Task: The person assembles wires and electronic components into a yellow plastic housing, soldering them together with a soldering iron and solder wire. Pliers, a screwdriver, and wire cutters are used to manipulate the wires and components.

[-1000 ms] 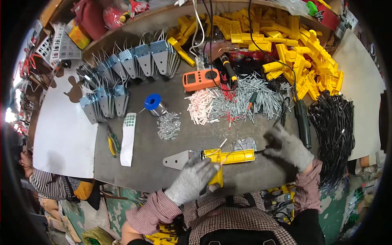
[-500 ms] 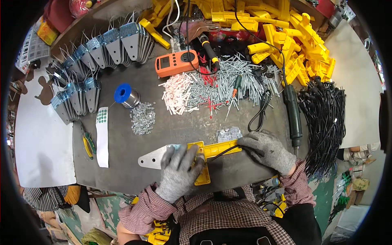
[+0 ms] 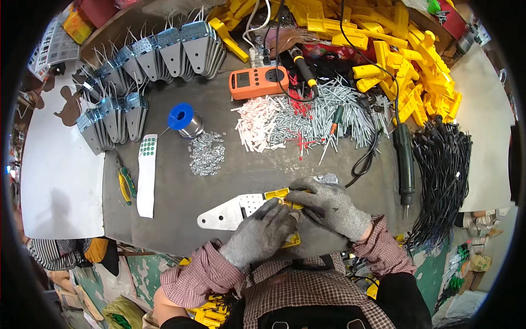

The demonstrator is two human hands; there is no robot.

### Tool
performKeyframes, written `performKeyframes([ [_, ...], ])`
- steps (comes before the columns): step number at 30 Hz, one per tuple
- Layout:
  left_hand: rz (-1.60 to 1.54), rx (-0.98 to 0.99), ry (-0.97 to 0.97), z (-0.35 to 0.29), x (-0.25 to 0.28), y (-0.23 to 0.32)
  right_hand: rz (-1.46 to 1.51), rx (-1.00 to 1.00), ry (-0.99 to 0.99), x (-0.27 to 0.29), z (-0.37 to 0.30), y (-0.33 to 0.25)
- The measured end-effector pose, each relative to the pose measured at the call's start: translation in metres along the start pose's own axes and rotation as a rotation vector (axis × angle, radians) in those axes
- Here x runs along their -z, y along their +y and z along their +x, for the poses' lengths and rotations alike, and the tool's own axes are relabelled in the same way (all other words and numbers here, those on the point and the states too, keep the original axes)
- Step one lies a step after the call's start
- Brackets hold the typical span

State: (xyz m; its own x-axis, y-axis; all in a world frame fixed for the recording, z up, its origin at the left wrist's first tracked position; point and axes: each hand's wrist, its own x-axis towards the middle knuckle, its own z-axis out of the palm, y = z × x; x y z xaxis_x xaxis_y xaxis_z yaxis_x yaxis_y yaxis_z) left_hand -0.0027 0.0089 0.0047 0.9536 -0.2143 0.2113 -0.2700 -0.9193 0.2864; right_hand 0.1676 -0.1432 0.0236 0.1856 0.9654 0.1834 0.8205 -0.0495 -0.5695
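A yellow plastic housing (image 3: 276,193) lies on the bench in front of me, mostly covered by my gloved hands. From its left side sticks out a grey, tapered metal plate (image 3: 230,213) with two large holes and a patch of small ones. My left hand (image 3: 260,234) is closed over the housing's near part, fingertips at its middle. Against those fingertips, my right hand (image 3: 331,207) bends its fingers over the housing's far side and handle. What lies between the fingertips is hidden. A clear plastic packet (image 3: 327,178) shows just beyond the right hand.
Beyond the hands lie small clear-silver parts (image 3: 207,153), a solder spool (image 3: 185,119), screws (image 3: 329,112) and an orange meter (image 3: 258,82). Right are a power screwdriver (image 3: 405,170) and black cords (image 3: 442,175). Left are cutters (image 3: 126,185), a sticker strip (image 3: 146,181) and stacked metal plates (image 3: 112,120).
My right hand has slid left from the handle's end to the housing's middle, meeting the left hand. The left fingers have drawn together, baring the plate's small holes. The view has shifted slightly.
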Motion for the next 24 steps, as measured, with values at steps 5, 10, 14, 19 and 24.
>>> performKeyframes([
  [5, 0.224, 0.089, -0.216, -0.008, 0.004, 0.028, -0.084, -0.082, -0.053, -0.006, 0.007, -0.001],
  [10, 0.166, 0.205, -0.193, -0.010, -0.007, 0.039, -0.066, -0.048, -0.114, 0.002, 0.010, 0.002],
  [14, 0.151, 0.204, -0.161, -0.011, -0.019, 0.040, -0.113, 0.052, -0.103, 0.007, -0.004, 0.010],
  [19, -0.012, 0.261, -0.137, -0.009, -0.002, 0.046, 0.200, -0.044, -0.141, 0.038, 0.005, 0.024],
  [24, 0.128, 0.266, -0.105, -0.021, -0.022, 0.055, -0.587, -0.701, 0.679, 0.167, -0.038, 0.189],
])
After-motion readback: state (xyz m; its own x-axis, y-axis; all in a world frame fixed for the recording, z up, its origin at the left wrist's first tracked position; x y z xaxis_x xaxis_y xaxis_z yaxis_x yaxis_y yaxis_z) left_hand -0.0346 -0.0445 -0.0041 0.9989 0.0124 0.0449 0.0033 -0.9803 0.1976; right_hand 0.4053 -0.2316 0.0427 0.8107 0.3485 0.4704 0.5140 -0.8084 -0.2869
